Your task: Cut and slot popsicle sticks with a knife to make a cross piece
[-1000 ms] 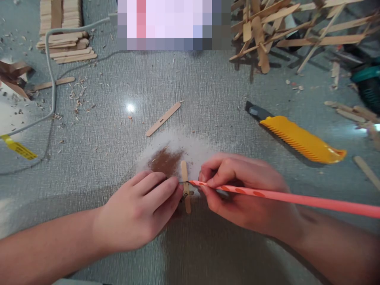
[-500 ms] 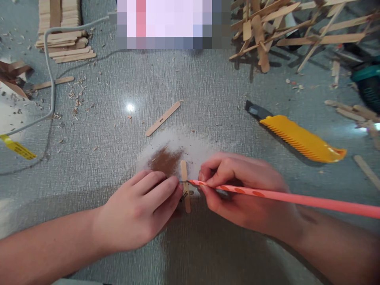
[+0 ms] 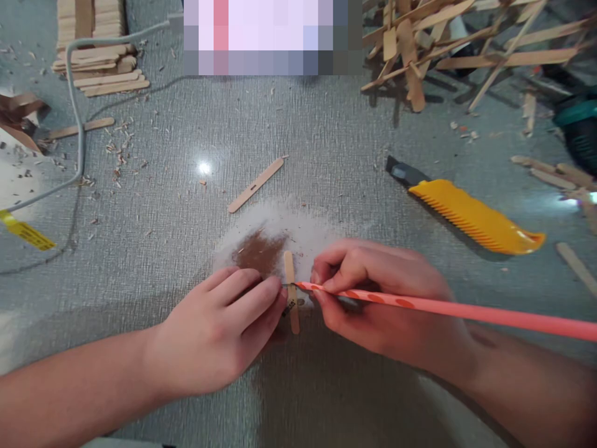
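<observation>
My left hand (image 3: 219, 323) is closed, its fingertips pinched just left of a small wooden craft stick (image 3: 290, 267). A thin dark sliver shows between those fingertips and the stick; what exactly they grip is hidden. In my right hand (image 3: 373, 274) is a pink pencil (image 3: 448, 310) with orange oval spots, pinched close to its point. Its dark tip meets the stick near the middle, where small black print shows just below. White powder (image 3: 280, 214) and a brown patch of powder (image 3: 259, 249) lie behind the stick.
Another craft stick (image 3: 256, 185) with a small dark slot lies farther back. A yellow utility knife (image 3: 476, 214) rests to the right. Stacked sticks (image 3: 100, 59) and a grey cable (image 3: 78, 124) are at left. A jumble of sticks (image 3: 410, 62) and a teal-black tool (image 3: 578, 127) are at right.
Both hands, the pencil and the stick hold almost the same place. The view has shifted very slightly.
</observation>
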{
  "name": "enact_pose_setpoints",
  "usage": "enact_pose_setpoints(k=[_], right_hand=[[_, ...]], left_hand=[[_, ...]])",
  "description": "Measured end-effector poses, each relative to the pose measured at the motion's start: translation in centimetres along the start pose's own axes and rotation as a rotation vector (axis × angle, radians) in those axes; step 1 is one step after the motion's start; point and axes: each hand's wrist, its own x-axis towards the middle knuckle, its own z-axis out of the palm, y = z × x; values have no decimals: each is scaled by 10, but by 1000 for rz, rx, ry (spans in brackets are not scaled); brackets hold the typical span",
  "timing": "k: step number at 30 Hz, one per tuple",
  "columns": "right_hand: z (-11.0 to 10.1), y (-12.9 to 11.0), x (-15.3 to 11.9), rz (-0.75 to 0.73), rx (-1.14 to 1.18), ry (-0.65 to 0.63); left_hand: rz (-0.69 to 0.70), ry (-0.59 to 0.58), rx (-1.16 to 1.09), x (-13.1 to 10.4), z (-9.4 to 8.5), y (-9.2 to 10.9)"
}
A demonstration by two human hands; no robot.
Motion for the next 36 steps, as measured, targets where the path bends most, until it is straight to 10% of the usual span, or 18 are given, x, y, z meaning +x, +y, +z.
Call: enact_pose_setpoints(k=[36], right_hand=[[1, 0, -3, 25, 3, 24]], left_hand=[[-7, 2, -12, 2, -1, 0]])
